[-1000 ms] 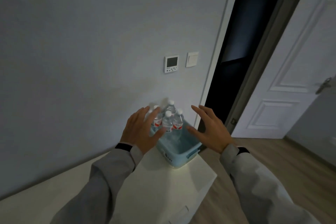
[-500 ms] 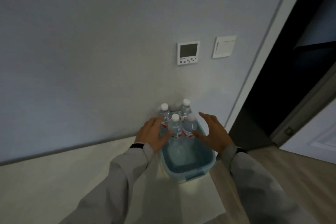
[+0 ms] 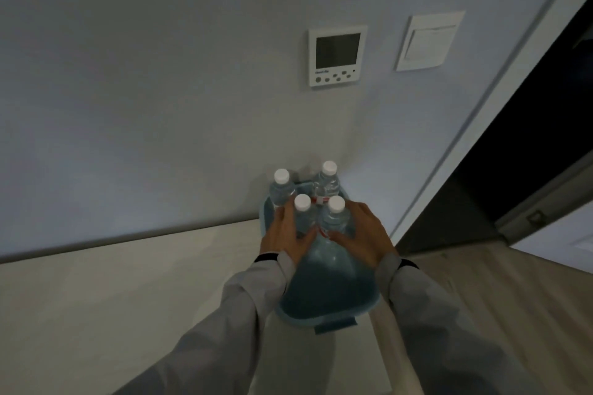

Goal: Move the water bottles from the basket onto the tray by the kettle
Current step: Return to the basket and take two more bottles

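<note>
Both hands have closed in since a second ago; left hand (image 3: 285, 239) fingers wrap near-left bottle (image 3: 303, 218), right hand (image 3: 365, 239) fingers wrap near-right bottle (image 3: 335, 218), both in basket (image 3: 321, 301) at bench's (image 3: 128, 282) far right corner; lift-out looks imminent.

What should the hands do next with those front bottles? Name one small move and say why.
Probably close both hands and lift the two front bottles straight up. The left hand is already against the front left bottle, the right hand against the front right bottle, and all four bottles are upright in the blue basket. No tray or kettle is in view.
</note>
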`<state>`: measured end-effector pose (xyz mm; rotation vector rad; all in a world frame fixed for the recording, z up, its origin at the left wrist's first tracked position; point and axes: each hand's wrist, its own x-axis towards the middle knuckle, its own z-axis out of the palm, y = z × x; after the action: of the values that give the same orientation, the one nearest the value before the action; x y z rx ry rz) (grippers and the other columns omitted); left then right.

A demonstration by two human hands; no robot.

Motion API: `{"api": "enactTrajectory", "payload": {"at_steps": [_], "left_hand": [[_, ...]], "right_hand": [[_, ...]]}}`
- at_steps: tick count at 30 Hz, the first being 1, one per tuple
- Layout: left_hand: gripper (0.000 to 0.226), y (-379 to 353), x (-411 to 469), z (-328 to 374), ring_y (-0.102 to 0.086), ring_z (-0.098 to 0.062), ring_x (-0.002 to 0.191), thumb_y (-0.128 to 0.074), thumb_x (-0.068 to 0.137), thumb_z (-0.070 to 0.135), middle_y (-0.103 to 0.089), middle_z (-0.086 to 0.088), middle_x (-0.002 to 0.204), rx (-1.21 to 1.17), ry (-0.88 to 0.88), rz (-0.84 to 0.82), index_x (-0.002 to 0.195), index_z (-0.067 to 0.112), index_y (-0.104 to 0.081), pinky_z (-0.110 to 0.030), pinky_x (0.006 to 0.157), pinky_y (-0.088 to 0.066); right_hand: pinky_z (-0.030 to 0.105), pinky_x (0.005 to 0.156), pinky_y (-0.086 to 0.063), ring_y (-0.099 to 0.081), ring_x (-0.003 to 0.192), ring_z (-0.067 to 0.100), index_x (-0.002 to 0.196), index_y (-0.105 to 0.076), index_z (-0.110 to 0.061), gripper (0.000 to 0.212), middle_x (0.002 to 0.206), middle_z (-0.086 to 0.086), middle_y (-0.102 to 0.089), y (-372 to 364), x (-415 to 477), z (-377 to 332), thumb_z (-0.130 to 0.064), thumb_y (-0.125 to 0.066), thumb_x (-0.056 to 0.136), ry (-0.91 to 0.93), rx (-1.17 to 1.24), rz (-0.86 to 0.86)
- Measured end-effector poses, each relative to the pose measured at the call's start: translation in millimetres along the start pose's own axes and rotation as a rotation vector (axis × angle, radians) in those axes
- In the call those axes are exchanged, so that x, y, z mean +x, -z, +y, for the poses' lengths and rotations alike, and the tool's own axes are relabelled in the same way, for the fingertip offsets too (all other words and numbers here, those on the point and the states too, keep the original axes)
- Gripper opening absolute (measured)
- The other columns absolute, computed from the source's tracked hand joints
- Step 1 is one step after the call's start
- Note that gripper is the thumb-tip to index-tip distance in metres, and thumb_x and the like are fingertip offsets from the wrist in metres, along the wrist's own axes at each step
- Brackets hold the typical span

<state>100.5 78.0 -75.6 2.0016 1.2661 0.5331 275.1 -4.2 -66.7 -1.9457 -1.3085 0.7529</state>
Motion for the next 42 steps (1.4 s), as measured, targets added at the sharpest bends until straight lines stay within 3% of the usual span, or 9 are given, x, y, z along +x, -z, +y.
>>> {"api": "enactTrajectory", "payload": {"at_steps": [5,10,14,19,23,30,33,38,42], "left_hand": [[0.074,-6.3,2.1,-3.8,-0.050,-0.025,0.123,-0.072,0.074,0.052,-0.045,0.000,0.140,-0.076,0.011,0.098,0.133,0.043,-0.029,-0.029,0.093,-0.041],[0.071,-4.8,-3.2,-6.8,-0.057,-0.028,0.115,-0.075,0.070,0.055,-0.054,-0.002,0.133,-0.100,0.031,0.144,0.129,0.041,-0.037,-0.043,0.093,-0.051],[0.070,-1.5,-9.1,-7.7,-0.059,-0.022,0.112,-0.076,0.067,0.061,-0.059,0.002,0.129,-0.138,0.053,0.168,0.125,0.042,-0.042,-0.041,0.094,-0.051],[0.074,7.5,-23.6,-3.0,-0.062,-0.020,0.107,-0.080,0.063,0.056,-0.064,0.002,0.122,-0.183,0.032,0.217,0.126,0.039,-0.047,-0.042,0.091,-0.053],[0.072,26.1,-37.3,9.4,-0.064,-0.017,0.102,-0.079,0.061,0.059,-0.066,0.004,0.116,-0.193,0.001,0.245,0.122,0.039,-0.047,-0.041,0.087,-0.055],[0.064,87.5,-71.3,24.3,-0.065,-0.008,0.094,-0.080,0.061,0.057,-0.066,0.008,0.108,-0.199,-0.089,0.331,0.114,0.040,-0.050,-0.038,0.079,-0.059],[0.058,122.6,-95.9,23.6,-0.064,-0.004,0.093,-0.078,0.063,0.057,-0.067,0.010,0.105,-0.192,-0.137,0.396,0.112,0.040,-0.052,-0.032,0.079,-0.058],[0.059,194.2,-152.9,1.7,-0.064,-0.010,0.092,-0.079,0.064,0.051,-0.067,0.007,0.103,-0.130,-0.167,0.497,0.115,0.035,-0.053,-0.034,0.078,-0.057],[0.062,258.8,-214.6,-34.3,-0.065,-0.013,0.094,-0.078,0.065,0.052,-0.067,0.006,0.107,-0.109,-0.164,0.574,0.119,0.035,-0.052,-0.038,0.079,-0.057]], "right_hand": [[0.028,0.098,-0.045,-0.056,0.121,0.017,0.136,-0.043,-0.040,0.069,0.131,-0.006,-0.055,-5.4,3.9,5.6,-0.056,-0.075,0.077,0.026,0.089,0.008],[0.032,0.101,-0.049,-0.057,0.122,0.017,0.138,-0.046,-0.033,0.071,0.132,-0.005,-0.057,-8.3,3.9,7.6,-0.050,-0.079,0.076,0.051,0.096,0.029],[0.042,0.106,-0.049,-0.057,0.125,0.022,0.140,-0.046,-0.031,0.073,0.137,-0.001,-0.057,-6.9,2.0,5.3,-0.048,-0.080,0.077,0.055,0.098,0.041],[0.031,0.101,-0.048,-0.059,0.120,0.020,0.139,-0.048,-0.033,0.072,0.136,-0.004,-0.060,3.0,-8.0,-2.5,-0.053,-0.077,0.077,0.068,0.113,0.065],[0.037,0.106,-0.048,-0.059,0.122,0.019,0.137,-0.048,-0.036,0.072,0.137,-0.005,-0.060,17.0,-19.6,-19.7,-0.054,-0.078,0.075,0.121,0.136,0.079],[0.044,0.100,-0.054,-0.065,0.114,0.019,0.135,-0.048,-0.042,0.071,0.133,-0.005,-0.064,38.7,-48.7,-78.1,-0.050,-0.079,0.072,0.332,0.063,0.127],[0.043,0.092,-0.058,-0.068,0.106,0.021,0.136,-0.053,-0.031,0.070,0.128,0.000,-0.067,31.9,-61.8,-110.6,-0.044,-0.082,0.074,0.445,0.013,0.153],[0.026,0.093,-0.056,-0.066,0.107,0.008,0.135,-0.051,-0.036,0.069,0.127,-0.009,-0.066,-6.4,-91.6,-177.1,-0.050,-0.078,0.073,0.521,0.036,0.093],[0.030,0.091,-0.058,-0.067,0.105,0.007,0.132,-0.052,-0.040,0.064,0.122,-0.011,-0.068,-60.8,-132.1,-237.6,-0.044,-0.080,0.074,0.593,0.062,0.063]]}}
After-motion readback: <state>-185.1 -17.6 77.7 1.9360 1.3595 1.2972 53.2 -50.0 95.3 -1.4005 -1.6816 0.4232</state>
